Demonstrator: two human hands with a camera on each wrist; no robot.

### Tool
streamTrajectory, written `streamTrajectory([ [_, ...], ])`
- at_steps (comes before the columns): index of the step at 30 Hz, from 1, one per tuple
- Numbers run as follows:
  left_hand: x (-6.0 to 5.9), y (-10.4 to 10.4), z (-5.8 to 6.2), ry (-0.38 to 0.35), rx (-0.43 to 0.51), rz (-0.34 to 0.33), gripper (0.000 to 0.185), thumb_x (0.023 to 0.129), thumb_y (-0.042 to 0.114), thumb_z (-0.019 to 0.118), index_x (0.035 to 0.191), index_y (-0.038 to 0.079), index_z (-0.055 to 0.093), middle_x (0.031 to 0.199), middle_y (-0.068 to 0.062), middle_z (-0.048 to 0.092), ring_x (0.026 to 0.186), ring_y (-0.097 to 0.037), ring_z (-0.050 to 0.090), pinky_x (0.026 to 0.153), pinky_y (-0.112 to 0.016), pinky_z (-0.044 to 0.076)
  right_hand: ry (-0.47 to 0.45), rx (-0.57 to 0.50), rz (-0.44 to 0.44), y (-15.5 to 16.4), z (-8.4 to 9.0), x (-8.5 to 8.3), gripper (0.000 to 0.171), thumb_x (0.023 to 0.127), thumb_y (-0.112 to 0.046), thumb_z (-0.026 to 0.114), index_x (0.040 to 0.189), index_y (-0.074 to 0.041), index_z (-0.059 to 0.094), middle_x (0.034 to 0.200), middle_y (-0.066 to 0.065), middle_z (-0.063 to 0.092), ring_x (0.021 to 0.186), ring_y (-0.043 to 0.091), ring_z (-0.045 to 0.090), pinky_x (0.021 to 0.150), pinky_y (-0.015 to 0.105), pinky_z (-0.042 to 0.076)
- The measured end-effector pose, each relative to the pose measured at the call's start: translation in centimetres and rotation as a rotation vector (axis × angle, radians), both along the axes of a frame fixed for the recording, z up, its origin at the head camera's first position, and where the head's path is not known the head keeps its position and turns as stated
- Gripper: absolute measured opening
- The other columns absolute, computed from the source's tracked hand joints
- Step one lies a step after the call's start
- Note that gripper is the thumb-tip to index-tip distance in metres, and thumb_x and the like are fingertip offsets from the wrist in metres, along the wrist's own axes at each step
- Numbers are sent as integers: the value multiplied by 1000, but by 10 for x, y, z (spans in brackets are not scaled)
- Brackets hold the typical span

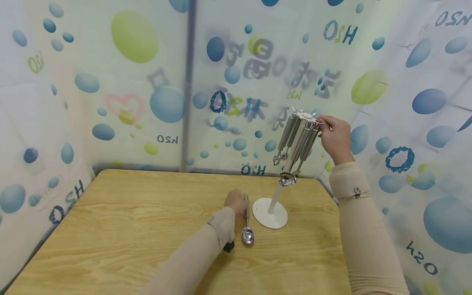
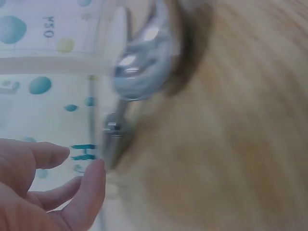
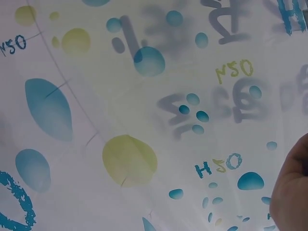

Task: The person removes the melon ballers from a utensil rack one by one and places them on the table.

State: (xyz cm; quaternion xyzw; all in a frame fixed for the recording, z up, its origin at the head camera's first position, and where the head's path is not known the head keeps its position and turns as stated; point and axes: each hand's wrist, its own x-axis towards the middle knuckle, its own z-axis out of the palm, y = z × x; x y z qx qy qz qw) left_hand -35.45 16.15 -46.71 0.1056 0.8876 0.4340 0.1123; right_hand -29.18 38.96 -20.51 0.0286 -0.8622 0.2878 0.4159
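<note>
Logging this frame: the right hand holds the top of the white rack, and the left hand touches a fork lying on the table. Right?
Not quite. The head view shows the left hand touching a spoon, not a fork, lying on the table. The right hand does hold the top of the white rack.

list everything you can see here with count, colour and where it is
table: one, light wood, fills the lower half of the head view
stand: one, white, round base and post, on the table's right rear part
hanging spoons: several, exact count unclear, silver, hung from the top of the stand
loose spoon: one, silver, lying on the table just left of the stand's base
curtain: white with blue and green bubbles and lettering, walls off the table at the back and both sides
left hand: on the table, fingers at the loose spoon's handle
right hand: raised, holding the top of the stand
sleeves: two, beige, on both arms
</note>
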Motion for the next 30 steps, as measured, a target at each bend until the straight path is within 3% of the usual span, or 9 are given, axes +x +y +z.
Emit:
streamTrajectory([
  [4, 1, -1, 25, 113, -37, -15, 32, 92, 17, 57, 61, 10, 53, 53, 2, 46, 45, -12, 41, 41, -25, 33, -2, 8, -7, 1, 0, -2, 29, 101, -21, 52, 104, 0, 72, 93, 16, 69, 72, -2, 55, 61, 10, 47],
  [8, 11, 0, 60, 270, -42, -40, 17, 95, 20, 55, 87, 11, 67, 72, 2, 60, 61, -12, 54, 52, -26, 43, 4, 14, -5, 1, 0, -2, 29, 101, -21, 51, 104, 0, 72, 93, 16, 69, 72, -2, 54, 61, 9, 47],
  [11, 22, 5, 90, 412, 16, -99, 17, 97, 22, 55, 102, 13, 68, 88, 2, 67, 75, -12, 61, 63, -26, 50, 13, 15, 0, 1, -1, -1, 29, 100, -21, 52, 104, 0, 72, 93, 17, 69, 71, -4, 53, 60, 8, 46],
  [18, 46, 24, 147, 712, 196, -221, 21, 100, 24, 53, 112, 11, 65, 104, 1, 63, 97, -14, 58, 82, -26, 50, 23, 3, 0, 1, 0, 1, 28, 100, -19, 53, 103, 1, 72, 94, 20, 69, 69, -7, 53, 59, 7, 45],
  [21, 50, 31, 163, 753, 300, -232, 23, 100, 24, 54, 116, 9, 62, 106, 0, 62, 99, -14, 58, 82, -24, 50, 19, 2, -5, 1, 0, 0, 28, 100, -19, 53, 103, 1, 72, 94, 20, 69, 69, -7, 53, 60, 7, 46],
  [25, 53, 38, 176, 713, 439, -258, 24, 99, 22, 55, 117, 8, 61, 105, -1, 62, 93, -10, 59, 77, -19, 50, 15, 7, -10, 1, 0, -2, 29, 100, -20, 53, 104, 1, 72, 94, 19, 70, 68, -6, 53, 60, 8, 46],
  [30, 55, 48, 185, 691, 465, -251, 26, 99, 27, 55, 119, 10, 59, 106, 0, 61, 95, -9, 58, 79, -19, 49, 32, 25, -9, 1, 0, -2, 28, 100, -19, 53, 102, 1, 72, 93, 18, 70, 67, -6, 52, 60, 8, 45],
])
